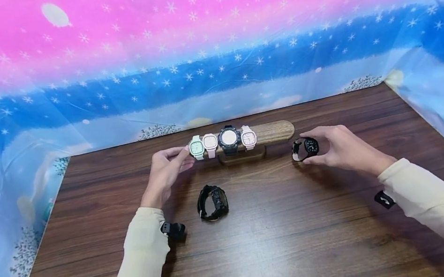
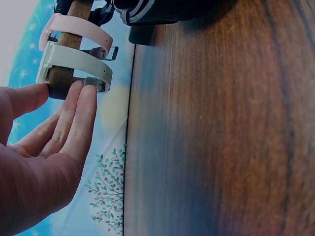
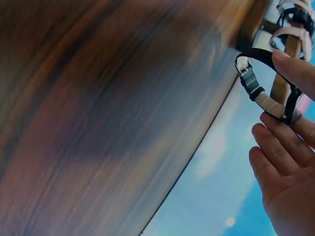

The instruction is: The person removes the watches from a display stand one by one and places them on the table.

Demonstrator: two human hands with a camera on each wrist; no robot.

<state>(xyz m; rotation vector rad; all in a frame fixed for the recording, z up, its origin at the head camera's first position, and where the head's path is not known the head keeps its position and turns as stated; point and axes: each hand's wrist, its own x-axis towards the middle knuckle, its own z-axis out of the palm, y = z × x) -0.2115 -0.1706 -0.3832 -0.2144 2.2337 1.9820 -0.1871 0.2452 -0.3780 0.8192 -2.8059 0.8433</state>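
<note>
A wooden watch stand (image 1: 278, 131) carries a pale green watch (image 1: 196, 147), two pink watches, one of them (image 1: 210, 143) beside the green one and the other (image 1: 249, 137) further right, and a chunky black watch (image 1: 229, 138) between those two. At the bar's left end my left hand (image 1: 168, 170) grips the wood between thumb and fingers, with fingertips close against the green strap (image 2: 81, 60). My right hand (image 1: 336, 148) pinches a black watch (image 3: 268, 88) with its strap buckled in a loop, just off the bar's right end. That strap's inside looks light.
Another black watch (image 1: 212, 202) lies on its side on the brown wooden table (image 1: 279, 244), nearer to me than the stand. A patterned pink and blue cloth (image 1: 203, 65) rises behind the table and along its sides.
</note>
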